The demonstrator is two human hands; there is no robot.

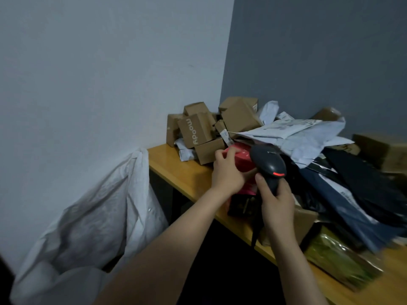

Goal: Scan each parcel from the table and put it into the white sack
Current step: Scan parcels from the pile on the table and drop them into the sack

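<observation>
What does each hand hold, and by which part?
The left hand grips the red parcel at its left end; the right hand holds the scanner by its grip.

Two arms are showing in the head view. The left forearm (176,234) is showing bare skin along its whole visible length, through the wrist to the left grip (226,175). The right forearm (293,260) is showing the same: bare skin through the wrist to the right grip (277,201). Blur is softening finer detail.
</observation>
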